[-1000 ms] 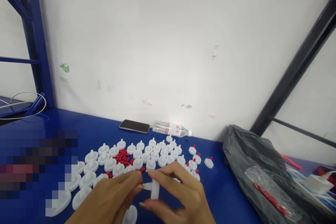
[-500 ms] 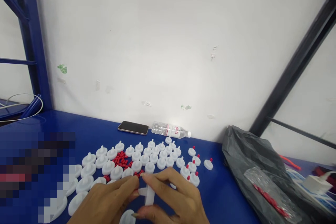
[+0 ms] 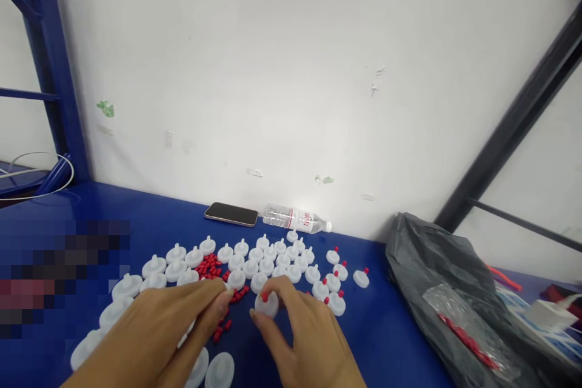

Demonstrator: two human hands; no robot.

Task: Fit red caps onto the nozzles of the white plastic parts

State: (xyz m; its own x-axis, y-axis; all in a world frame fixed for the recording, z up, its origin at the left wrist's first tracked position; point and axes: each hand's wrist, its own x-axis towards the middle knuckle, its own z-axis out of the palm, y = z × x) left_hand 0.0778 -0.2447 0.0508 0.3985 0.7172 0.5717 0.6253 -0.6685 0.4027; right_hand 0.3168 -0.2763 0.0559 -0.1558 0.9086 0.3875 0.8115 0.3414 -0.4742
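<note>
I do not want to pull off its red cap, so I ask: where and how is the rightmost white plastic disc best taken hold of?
Probably pinch the rightmost white plastic disc by opposite edges of its round rim, coming from the near right side: the nearby red-capped discs sit to its left. Its red cap points up, leaving the rim exposed.

Discs [image 3: 250, 269] lie on the table [image 3: 377, 327]; behind them, a phone [image 3: 231, 214], then a bottle [image 3: 295, 219] to its right (by the wall [image 3: 273, 73]); farther right, a bag [image 3: 416, 267].

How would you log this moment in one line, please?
right hand: holds red-tipped disc | left hand: near white discs, grip unclear | red caps: on table
</note>
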